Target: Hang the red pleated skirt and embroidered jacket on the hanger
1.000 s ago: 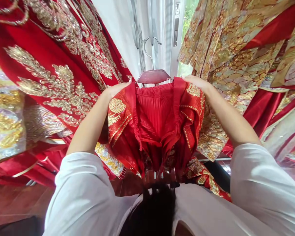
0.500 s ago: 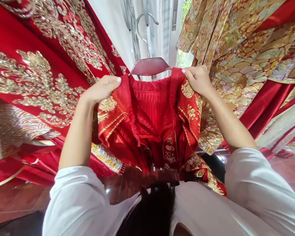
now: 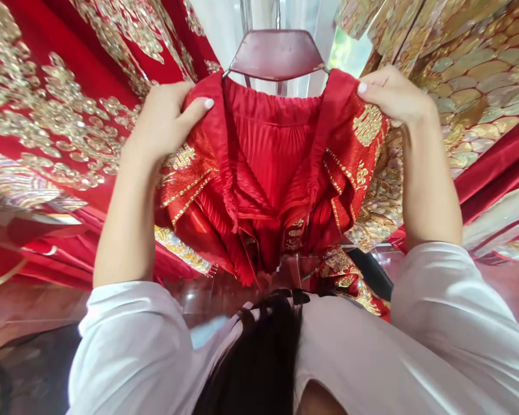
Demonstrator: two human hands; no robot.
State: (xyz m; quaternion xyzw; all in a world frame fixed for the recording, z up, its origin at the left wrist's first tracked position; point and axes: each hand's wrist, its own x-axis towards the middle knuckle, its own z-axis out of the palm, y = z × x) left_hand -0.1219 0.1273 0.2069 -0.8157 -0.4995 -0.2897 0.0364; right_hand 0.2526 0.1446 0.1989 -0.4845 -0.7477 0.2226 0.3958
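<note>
A red pleated skirt [image 3: 272, 138] with gold embroidery hangs from a dark red hanger [image 3: 279, 56], its waistband spread wide in front of me. My left hand [image 3: 166, 118] grips the waistband's left side, thumb on top and the fingers hidden behind the cloth. On the opposite side my right hand [image 3: 393, 95] pinches the waistband edge beside a gold embroidered emblem [image 3: 367, 125]. The hanger's ends meet the band between my two hands. Below, the skirt's folds drop towards the floor.
Red garments with gold beading [image 3: 60, 115] hang close on the left. A gold sequinned garment [image 3: 471, 86] hangs on the right. Behind the hanger are pale curtains [image 3: 225, 23] and a bright window gap [image 3: 348, 55]. Reddish floor [image 3: 34, 314] shows lower down.
The skirt and hanger now appear nearer and larger, with the hanger higher in view and its hook mostly out of frame. My hands are farther apart, both still gripping the waistband.
</note>
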